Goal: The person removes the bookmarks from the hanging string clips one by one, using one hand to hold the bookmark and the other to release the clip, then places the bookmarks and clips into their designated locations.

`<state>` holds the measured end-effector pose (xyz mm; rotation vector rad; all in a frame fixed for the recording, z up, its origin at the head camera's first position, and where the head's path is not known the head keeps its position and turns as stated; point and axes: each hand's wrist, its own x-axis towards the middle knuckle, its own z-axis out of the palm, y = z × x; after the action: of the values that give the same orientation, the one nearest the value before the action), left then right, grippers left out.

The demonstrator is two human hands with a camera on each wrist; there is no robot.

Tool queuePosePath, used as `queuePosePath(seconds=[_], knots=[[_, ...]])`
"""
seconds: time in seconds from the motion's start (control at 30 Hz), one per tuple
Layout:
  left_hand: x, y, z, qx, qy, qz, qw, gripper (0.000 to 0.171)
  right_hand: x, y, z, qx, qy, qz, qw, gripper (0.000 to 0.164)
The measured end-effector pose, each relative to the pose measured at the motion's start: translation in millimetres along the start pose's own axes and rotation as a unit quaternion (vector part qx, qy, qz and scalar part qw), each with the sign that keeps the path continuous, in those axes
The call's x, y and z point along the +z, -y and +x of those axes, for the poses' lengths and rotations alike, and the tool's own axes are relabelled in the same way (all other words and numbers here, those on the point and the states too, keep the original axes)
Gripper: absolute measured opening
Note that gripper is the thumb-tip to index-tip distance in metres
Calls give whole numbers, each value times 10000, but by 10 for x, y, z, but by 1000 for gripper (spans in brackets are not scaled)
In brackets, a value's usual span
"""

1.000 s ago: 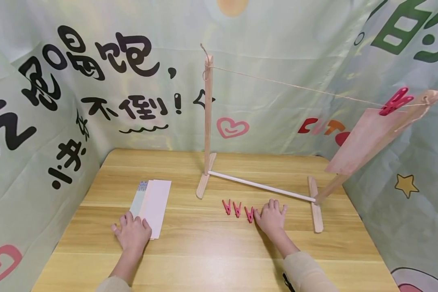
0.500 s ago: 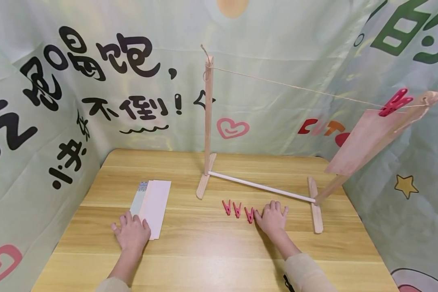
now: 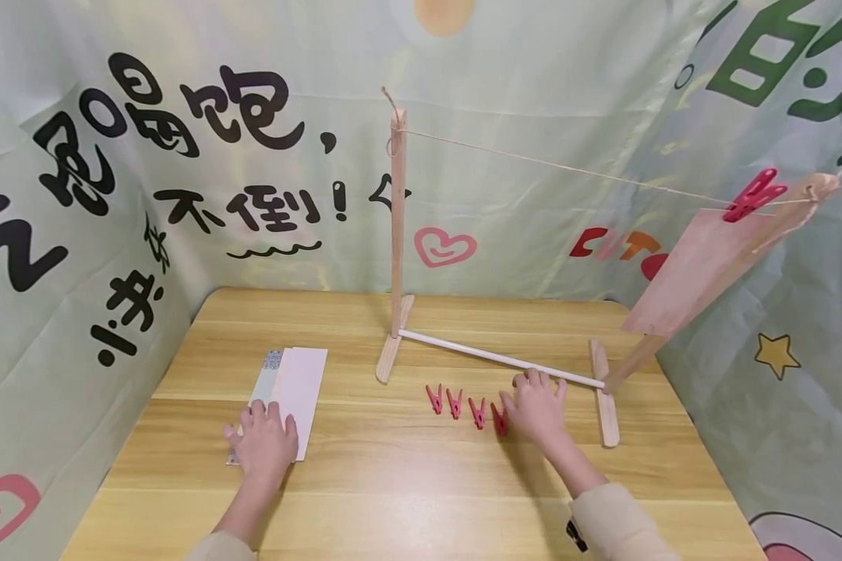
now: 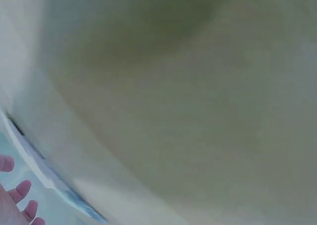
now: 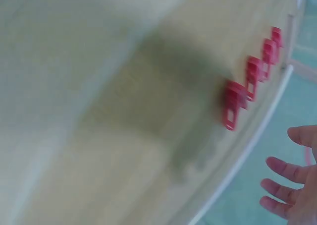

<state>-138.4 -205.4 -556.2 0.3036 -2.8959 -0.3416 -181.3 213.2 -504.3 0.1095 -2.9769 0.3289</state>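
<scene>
My left hand is over the near end of the overlapping paper cards; its fingers are spread and relaxed. In the left wrist view, that hand appears above the surface with nothing in its fingers. My right hand is just right of the nearest pink clothespin, fingers loosely extended. Several pink clothespins lie in a row on the table. The right wrist view shows the hand raised and holding nothing, apart from the row of clothespins.
A wooden stand with a left post and a white bottom rod carries a string. Near the right post, a pink clothespin holds a pink card on the string. A printed cloth surrounds the table.
My right hand has lifted and moved right and away, uncovering one more clothespin. My left hand has shifted slightly right over the cards, exposing their lower left corner.
</scene>
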Motion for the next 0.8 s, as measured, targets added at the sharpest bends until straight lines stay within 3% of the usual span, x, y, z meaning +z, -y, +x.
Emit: queuePosePath(seconds=[0.17, 0.5, 0.67, 0.8], knots=[[-24, -177, 21, 92, -5, -315, 9995, 42, -242, 37, 35, -319, -161, 143, 9993, 34], [-100, -562, 67, 491, 173, -524, 9973, 56, -782, 42, 104, -1177, -197, -153, 9927, 42], [-139, -760, 103, 810, 5, -743, 9939, 57, -1053, -2, 146, -1746, -19, -446, 9836, 44], [-158, -916, 144, 1086, -93, -814, 9907, 55, -1273, -32, 174, -2020, -79, -370, 9786, 46]])
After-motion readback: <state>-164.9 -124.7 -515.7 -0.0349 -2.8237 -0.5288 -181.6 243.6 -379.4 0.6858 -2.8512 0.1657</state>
